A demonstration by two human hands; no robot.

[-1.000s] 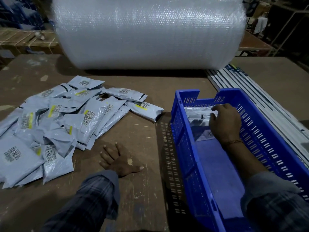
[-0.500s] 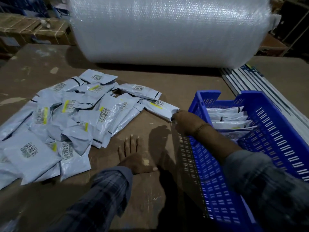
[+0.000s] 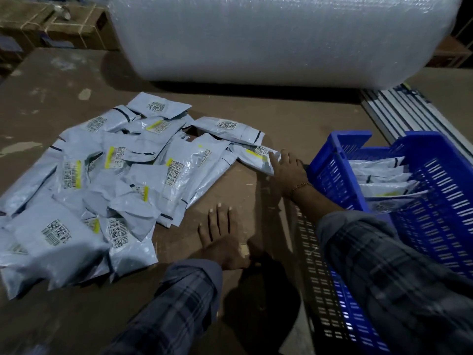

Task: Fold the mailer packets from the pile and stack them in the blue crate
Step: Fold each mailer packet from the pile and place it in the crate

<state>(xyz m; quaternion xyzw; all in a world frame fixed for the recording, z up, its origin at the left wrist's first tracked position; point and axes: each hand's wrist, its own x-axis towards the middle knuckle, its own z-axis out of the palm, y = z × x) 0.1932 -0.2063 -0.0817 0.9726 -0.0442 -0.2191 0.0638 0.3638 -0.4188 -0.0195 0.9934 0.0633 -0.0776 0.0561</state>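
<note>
A pile of grey mailer packets (image 3: 107,180) with barcode labels lies spread over the left of the brown table. My right hand (image 3: 288,170) reaches across to the pile's right edge and takes hold of the end of one grey packet (image 3: 256,156) with a yellow label. My left hand (image 3: 220,237) lies flat on the table, fingers straight, holding nothing. At the right stands the blue crate (image 3: 330,172), with several folded packets (image 3: 378,175) stacked upright at its far end.
A huge roll of bubble wrap (image 3: 268,39) lies across the back of the table. Flat white strips (image 3: 399,111) lie behind the crate at the right. Tied cardboard boxes (image 3: 51,24) stand beyond the table's far left corner.
My right hand left the crate, crossed over its left wall and reached the nearest packet on the pile's right edge. The left hand stayed flat on the table.
</note>
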